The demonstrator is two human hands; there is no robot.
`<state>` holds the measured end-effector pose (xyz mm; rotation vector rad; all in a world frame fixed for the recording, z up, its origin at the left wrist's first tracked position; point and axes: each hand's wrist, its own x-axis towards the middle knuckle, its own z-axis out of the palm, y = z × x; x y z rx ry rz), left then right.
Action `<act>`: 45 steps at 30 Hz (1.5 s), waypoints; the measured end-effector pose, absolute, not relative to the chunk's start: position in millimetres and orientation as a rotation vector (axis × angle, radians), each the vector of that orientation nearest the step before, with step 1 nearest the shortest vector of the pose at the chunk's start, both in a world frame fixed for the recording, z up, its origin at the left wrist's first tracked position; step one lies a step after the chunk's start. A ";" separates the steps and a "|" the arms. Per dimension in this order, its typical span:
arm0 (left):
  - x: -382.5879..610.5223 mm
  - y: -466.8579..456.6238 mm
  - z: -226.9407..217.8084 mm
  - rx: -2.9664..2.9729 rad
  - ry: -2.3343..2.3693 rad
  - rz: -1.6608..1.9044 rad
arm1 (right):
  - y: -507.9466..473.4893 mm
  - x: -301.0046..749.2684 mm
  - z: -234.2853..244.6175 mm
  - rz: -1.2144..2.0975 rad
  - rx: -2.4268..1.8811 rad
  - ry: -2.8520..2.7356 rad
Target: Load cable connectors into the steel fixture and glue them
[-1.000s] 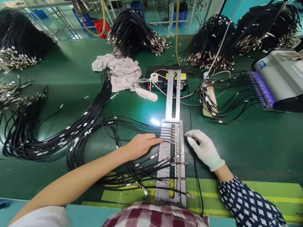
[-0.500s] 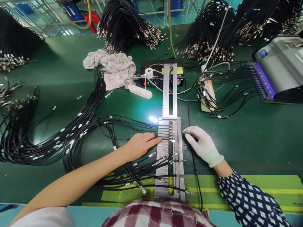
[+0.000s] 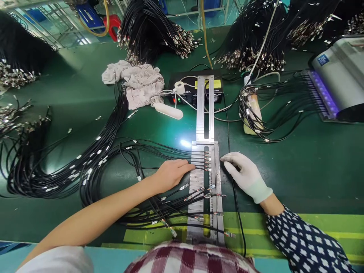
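Observation:
A long slotted metal fixture (image 3: 199, 182) lies lengthwise on the green bench, with several black cables (image 3: 170, 153) laid across its slots, their metal tips pointing right. My bare left hand (image 3: 170, 175) rests palm down at the fixture's left edge, fingers stretched flat onto the cables beside the slots. My right hand (image 3: 245, 175), in a white glove, sits just right of the fixture, fingers curled with the tips pinched together at the rail; what they hold is too small to make out. More loose cables (image 3: 184, 199) cross the fixture nearer me.
Big bundles of black cables (image 3: 153, 34) are piled along the back and left (image 3: 57, 170). A crumpled cloth (image 3: 139, 81), a black controller box (image 3: 193, 94) with a white handpiece (image 3: 167, 110), and a grey machine with violet light (image 3: 338, 79) stand behind. A person's checked clothing (image 3: 187, 259) fills the bottom edge.
Both hands stay at the fixture with hardly any shift. The view has drifted slightly, so the bench appears a little lower and to the right than before.

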<state>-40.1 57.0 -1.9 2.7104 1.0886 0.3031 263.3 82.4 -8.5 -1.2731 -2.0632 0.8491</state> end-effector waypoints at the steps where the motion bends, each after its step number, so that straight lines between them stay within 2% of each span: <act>1: -40.6 56.5 -2.3 2.710 1.090 0.340 | 82.7 263.4 -8.7 0.846 -1.269 -2.064; 6: -45.2 49.2 0.0 2.713 1.215 0.442 | 83.3 264.3 -9.1 0.827 -1.254 -2.066; 14: -37.8 32.8 -1.2 2.755 1.285 0.098 | 86.5 263.1 -10.9 0.792 -1.256 -2.074; 20: -59.3 35.3 45.9 2.300 1.120 0.150 | 90.6 266.1 -20.9 0.785 -1.265 -2.062; 25: -95.0 9.4 67.1 2.307 1.017 -0.053 | 84.8 265.2 -19.2 0.783 -1.226 -1.954; 34: -105.3 -8.6 65.8 2.444 1.245 0.123 | 49.6 243.1 7.9 0.568 -0.798 -2.471; 39: -79.3 -11.4 39.5 2.766 1.596 -0.007 | 28.0 246.5 17.1 0.550 -0.722 -2.568; 45: -38.3 -11.1 16.5 2.694 1.299 0.081 | 8.2 258.0 25.8 0.762 -0.615 -2.531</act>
